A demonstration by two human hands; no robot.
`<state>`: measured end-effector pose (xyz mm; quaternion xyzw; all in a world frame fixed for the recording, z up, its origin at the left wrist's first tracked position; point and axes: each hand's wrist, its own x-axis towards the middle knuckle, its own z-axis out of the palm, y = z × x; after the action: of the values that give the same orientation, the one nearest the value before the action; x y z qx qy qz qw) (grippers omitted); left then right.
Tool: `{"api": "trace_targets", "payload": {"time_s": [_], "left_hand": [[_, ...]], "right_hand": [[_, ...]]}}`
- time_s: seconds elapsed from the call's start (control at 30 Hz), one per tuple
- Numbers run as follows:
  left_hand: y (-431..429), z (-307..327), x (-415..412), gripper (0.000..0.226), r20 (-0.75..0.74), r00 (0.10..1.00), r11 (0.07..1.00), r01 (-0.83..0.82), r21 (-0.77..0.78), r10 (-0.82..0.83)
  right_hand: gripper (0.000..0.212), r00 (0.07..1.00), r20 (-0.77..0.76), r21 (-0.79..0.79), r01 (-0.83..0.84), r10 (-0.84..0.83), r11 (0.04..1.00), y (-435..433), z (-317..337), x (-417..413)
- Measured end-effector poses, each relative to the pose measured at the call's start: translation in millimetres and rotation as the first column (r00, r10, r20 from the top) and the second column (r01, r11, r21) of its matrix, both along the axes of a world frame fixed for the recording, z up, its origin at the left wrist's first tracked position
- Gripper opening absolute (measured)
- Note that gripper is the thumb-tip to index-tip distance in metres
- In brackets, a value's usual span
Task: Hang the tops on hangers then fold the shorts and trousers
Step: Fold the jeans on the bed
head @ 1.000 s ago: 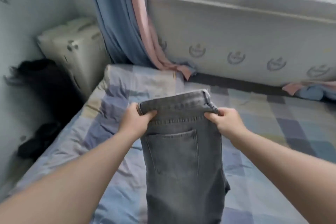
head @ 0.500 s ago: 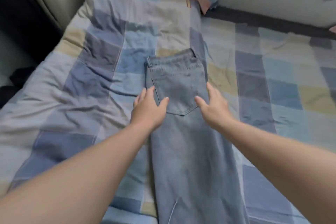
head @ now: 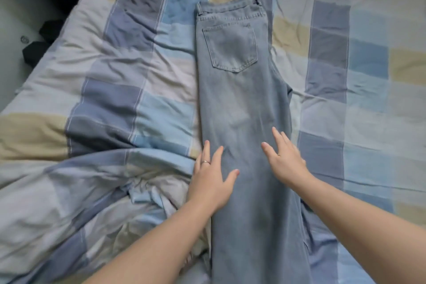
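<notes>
Pale-blue jeans (head: 242,104), one pair, beneath two flat, splayed hands: left hand (head: 211,182), right hand (head: 287,163).

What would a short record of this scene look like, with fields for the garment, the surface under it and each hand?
garment: light blue jeans, laid flat, doubled lengthwise
facing up: one back pocket
waistband: at the end away from the person
surface: crumpled checked bedcover
left hand: flat, fingers straight, on the jeans' left edge; wears a ring
right hand: flat, fingers spread, on the jeans' right side
stage: not yet folded crosswise
</notes>
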<state>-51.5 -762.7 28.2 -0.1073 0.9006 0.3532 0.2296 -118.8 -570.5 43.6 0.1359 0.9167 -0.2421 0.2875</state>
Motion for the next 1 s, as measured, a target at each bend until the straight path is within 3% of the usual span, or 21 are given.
{"api": "trace_targets", "payload": {"time_s": [0.27, 0.5, 0.63, 0.73, 0.87, 1.0], "left_hand": [[37, 14, 144, 0.078, 0.01, 0.994, 0.994, -0.106, 0.019, 0.106], [66, -12, 247, 0.093, 0.193, 0.915, 0.921, -0.377, 0.095, 0.354], [68, -42, 269, 0.092, 0.174, 0.887, 0.899, -0.437, 0.018, 0.427], [69, -61, 271, 0.078, 0.152, 0.86, 0.87, -0.493, 0.004, 0.487], [78, -80, 272, 0.053, 0.184, 0.836, 0.837, -0.538, 0.095, 0.517], [80, -88, 281, 0.057, 0.26, 0.855, 0.847, -0.5, 0.181, 0.449]], "right_hand": [[0.063, 0.998, 0.064, -0.135, 0.003, 0.006, 0.991, 59, 10, 126], [0.064, 0.991, 0.131, -0.2, 0.054, -0.028, 0.978, 114, -24, 216], [0.071, 0.971, 0.194, -0.235, 0.184, -0.139, 0.954, 129, -61, 250], [0.068, 0.974, 0.127, -0.214, 0.214, -0.19, 0.953, 136, -83, 268], [0.042, 0.926, 0.177, -0.326, 0.374, -0.333, 0.868, 136, -99, 280], [0.038, 0.906, 0.236, -0.394, 0.421, -0.352, 0.817, 132, -104, 305]]}}
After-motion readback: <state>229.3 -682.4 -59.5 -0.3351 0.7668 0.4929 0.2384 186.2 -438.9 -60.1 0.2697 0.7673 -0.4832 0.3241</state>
